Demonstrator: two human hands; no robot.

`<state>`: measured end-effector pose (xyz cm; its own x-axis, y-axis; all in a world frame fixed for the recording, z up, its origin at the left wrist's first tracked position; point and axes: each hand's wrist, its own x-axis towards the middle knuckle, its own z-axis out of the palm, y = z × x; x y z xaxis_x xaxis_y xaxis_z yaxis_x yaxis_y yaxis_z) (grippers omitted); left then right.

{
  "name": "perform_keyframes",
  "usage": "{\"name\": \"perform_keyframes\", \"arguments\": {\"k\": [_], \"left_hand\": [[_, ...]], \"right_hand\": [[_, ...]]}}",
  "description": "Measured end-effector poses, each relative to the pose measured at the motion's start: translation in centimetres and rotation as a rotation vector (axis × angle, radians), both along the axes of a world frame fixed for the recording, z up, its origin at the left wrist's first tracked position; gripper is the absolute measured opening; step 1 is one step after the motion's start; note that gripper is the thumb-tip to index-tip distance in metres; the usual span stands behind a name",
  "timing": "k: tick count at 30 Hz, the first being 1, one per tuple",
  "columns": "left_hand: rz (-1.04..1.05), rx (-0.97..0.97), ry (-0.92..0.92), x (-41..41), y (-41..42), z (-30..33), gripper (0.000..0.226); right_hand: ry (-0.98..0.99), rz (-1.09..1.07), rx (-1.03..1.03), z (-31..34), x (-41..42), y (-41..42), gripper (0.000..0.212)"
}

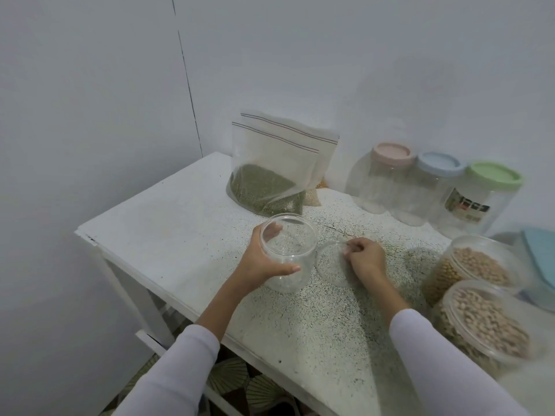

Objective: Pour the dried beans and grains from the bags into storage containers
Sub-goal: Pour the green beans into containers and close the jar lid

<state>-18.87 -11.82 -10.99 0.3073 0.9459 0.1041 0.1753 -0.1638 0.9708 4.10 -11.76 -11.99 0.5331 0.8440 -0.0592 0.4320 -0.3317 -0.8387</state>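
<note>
An empty clear plastic jar (288, 247) stands open on the white speckled table (168, 223). My left hand (261, 259) grips it round its left side. Just to its right a clear round lid (330, 262) lies flat on the table, and my right hand (365, 255) pinches its far rim. Behind the jar a zip bag of green beans (267, 187) leans against the wall, with a second zip bag (318, 163) of pale grains behind it.
Two open jars filled with beans (474, 265) (489, 319) stand at the right edge. Three empty jars with pink (390, 153), blue (440, 163) and green (494, 175) lids line the back wall. A light blue container (540, 259) sits at far right.
</note>
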Motion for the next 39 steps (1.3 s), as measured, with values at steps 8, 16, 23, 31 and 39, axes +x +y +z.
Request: {"name": "perform_keyframes", "arguments": {"k": [8, 16, 23, 31, 39], "left_hand": [[-0.029, -0.057, 0.028, -0.2, -0.7, 0.9, 0.128], [0.035, -0.128, -0.065, -3.4, -0.9, 3.4, 0.124], [0.236, -0.008, -0.097, -6.9, 3.0, 7.7, 0.013], [0.263, -0.067, -0.035, -3.9, 9.4, 11.2, 0.015], [0.281, -0.143, -0.085, -2.0, 14.8, 13.0, 0.019]], "right_hand": [[-0.417, -0.024, -0.072, -0.3, -0.5, 0.4, 0.026], [-0.208, -0.060, 0.343, 5.1, -4.1, 3.9, 0.016], [-0.386, 0.063, 0.455, 11.9, -7.8, 8.6, 0.023], [-0.677, 0.253, 0.414, 15.5, -8.9, 14.6, 0.024], [-0.801, 0.477, 0.049, 17.4, -9.9, 21.3, 0.036]]}}
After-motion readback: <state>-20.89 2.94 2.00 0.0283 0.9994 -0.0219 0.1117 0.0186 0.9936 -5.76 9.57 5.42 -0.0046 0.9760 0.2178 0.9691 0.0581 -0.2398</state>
